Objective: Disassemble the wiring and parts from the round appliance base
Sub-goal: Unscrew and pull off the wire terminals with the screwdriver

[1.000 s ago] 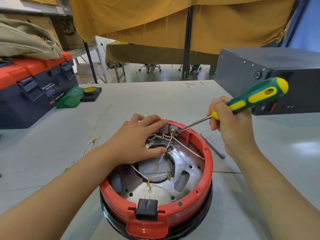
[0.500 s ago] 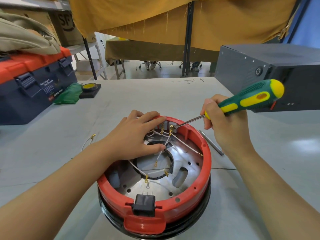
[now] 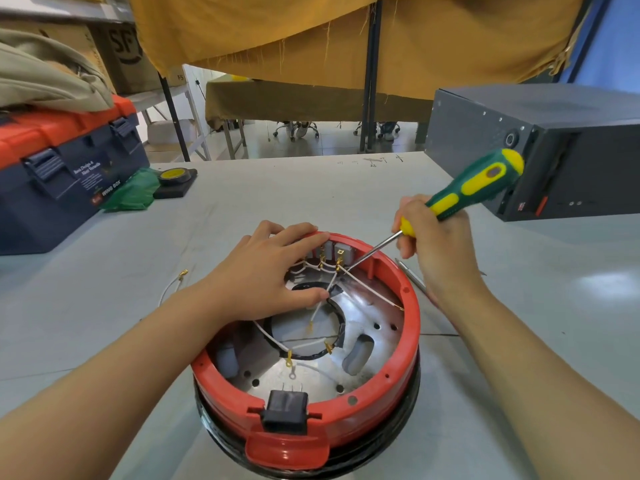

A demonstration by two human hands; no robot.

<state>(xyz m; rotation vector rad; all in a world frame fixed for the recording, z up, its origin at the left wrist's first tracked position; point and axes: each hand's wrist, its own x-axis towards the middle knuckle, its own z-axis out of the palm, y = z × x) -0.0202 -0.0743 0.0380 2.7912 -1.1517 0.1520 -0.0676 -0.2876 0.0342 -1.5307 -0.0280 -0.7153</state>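
Screwdriver tip at terminals inside round red plastic appliance base [image 3: 412,327], mid-table.
Left hand [image 3: 266,275] flat, fingers straight, pressing base rim; right hand [image 3: 436,244] grips green-yellow screwdriver [image 3: 460,192] by white wires [image 3: 367,285].

The round appliance base [image 3: 398,386] has a red plastic ring over a black lower band, and its inside plate is shiny silver. A black plug socket [image 3: 285,408] sits in the near rim. The wires [image 3: 363,287] are white with brass-yellow terminals. The screwdriver [image 3: 464,192] has a dark green handle with yellow patches and a bare steel shaft. The bench [image 3: 277,195] is pale grey. The toolbox [image 3: 62,174] is navy with an orange-red lid. The cloth [image 3: 346,36] hanging behind is mustard yellow, and the metal case [image 3: 571,133] is dark grey.
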